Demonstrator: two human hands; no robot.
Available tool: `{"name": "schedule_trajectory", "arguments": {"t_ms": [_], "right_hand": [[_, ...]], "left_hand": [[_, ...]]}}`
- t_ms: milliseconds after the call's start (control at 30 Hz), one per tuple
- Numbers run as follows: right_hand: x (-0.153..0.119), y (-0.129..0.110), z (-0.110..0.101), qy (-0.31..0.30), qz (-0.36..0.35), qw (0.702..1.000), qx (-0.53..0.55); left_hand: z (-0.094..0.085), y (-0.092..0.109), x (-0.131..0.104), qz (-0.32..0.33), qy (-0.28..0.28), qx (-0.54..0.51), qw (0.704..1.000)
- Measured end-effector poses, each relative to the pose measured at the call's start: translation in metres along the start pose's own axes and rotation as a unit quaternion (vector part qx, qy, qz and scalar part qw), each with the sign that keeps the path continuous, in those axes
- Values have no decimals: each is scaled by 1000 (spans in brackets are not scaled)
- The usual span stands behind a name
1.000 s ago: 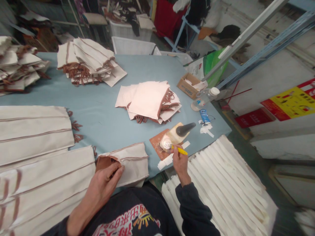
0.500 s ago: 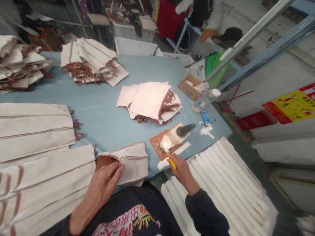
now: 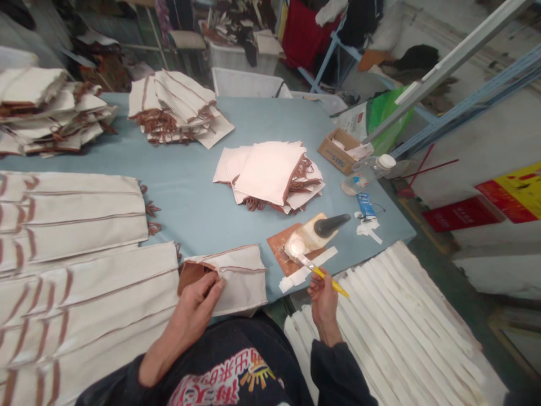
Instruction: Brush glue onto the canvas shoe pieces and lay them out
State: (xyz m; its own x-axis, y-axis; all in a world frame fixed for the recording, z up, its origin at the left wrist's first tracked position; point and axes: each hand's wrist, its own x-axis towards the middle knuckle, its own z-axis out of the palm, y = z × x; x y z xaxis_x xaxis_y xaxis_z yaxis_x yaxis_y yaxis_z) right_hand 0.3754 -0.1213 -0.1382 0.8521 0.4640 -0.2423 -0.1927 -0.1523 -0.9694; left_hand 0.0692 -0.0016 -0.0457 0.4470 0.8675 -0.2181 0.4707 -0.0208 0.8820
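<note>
A cloth bag [image 3: 245, 276] is being held near the front edge of the table [image 3: 192, 194] by the left hand [image 3: 198, 301], thumb and fingers being pressed together on the rim of its brown-lined opening. A brush [image 3: 332, 283] is being gripped by its yellow handle in the closed fingers of the right hand [image 3: 324, 299], its bristles being held at the white round end of a cream container [image 3: 311, 232]; whether they are touching cannot be told. A brown board [image 3: 279, 241] is being partly covered by the container, and a white strip [image 3: 328, 255] is being crossed by the brush. The way from the right hand to the middle pile [image 3: 268, 172] is being blocked by the container.
</note>
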Motion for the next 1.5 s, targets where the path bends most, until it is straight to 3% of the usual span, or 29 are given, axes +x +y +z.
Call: {"name": "schedule_trajectory", "arguments": {"t_ms": [100, 267, 467, 700, 833, 967, 1100, 1167, 1233, 1300, 1400, 1500], "right_hand": [[-18, -29, 11, -26, 18, 998, 47], [-65, -88, 48, -129, 26, 988, 87], [-111, -141, 71, -275, -126, 953, 27], [-111, -144, 87, -335, -222, 916, -21], [-112, -143, 96, -328, -285, 901, -24], [-116, -145, 90, -306, -305, 902, 2], [-121, -142, 84, -354, -350, 867, -15], [-122, -140, 84, -341, -372, 863, -32], [-121, -141, 83, -295, -378, 877, -23], [-121, -144, 79, -265, -368, 891, -5], [-120, -152, 73, -268, -326, 907, 2], [-120, -161, 69, -259, -275, 926, 1]], "left_hand": [[-1, 3, 0, -18, -18, -39, 999], [-8, 16, -4, -13, -47, -68, 997], [-18, 36, -20, 39, -39, -75, 996], [-28, 51, -34, 4, -68, -141, 988], [-31, 53, -39, -41, -80, -211, 973], [-31, 54, -42, -79, -111, -296, 945], [-28, 54, -45, -97, -116, -286, 946], [-28, 54, -47, -110, -118, -281, 946], [-28, 55, -49, -109, -123, -280, 946], [-28, 56, -50, -67, -110, -234, 964], [-27, 53, -52, 75, -48, -66, 994], [-21, 44, -51, 246, -2, 74, 967]]}}
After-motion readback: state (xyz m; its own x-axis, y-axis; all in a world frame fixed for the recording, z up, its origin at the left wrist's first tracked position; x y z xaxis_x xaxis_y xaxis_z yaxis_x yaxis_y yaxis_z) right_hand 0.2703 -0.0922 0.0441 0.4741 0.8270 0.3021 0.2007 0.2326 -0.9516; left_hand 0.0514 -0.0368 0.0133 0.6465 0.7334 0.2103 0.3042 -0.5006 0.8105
